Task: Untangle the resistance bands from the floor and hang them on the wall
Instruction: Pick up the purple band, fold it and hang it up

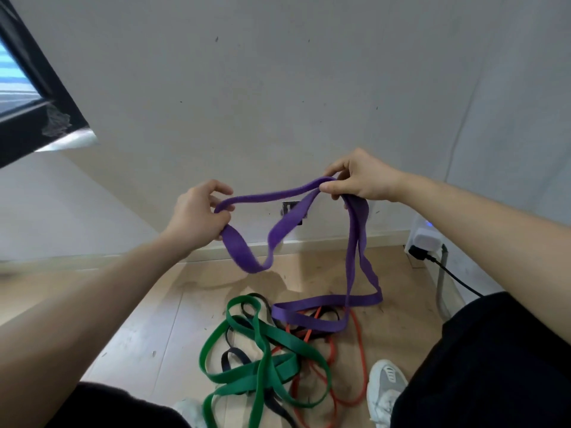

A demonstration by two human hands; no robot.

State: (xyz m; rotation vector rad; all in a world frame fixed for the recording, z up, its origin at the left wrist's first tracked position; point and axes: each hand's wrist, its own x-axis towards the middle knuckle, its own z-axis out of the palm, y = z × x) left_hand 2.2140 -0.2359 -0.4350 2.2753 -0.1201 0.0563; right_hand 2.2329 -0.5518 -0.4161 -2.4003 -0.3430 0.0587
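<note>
Nearest, between the person's white shoes (386, 384), the pile lies on the wooden floor (148, 319): a green band (265, 344) looped over a thin black band (230, 361), with an orange band (360, 344) to the right. The low end of the purple band (309, 316) rests across the orange and black ones at the far side of the pile, and the rest of it rises to the hands.

Farther up, the left hand (194, 217) has fingers and thumb curled round a bend of the purple band. The right hand (361, 177) pinches its top fold between thumb and fingertips. A slack loop sags between them.

The step in hand looks like freeing the purple band. Next it likely needs lifting clear of the pile, watching that the low end does not drag the others along.

Beyond is the pale wall (278, 88); no hook shows on it here.
</note>
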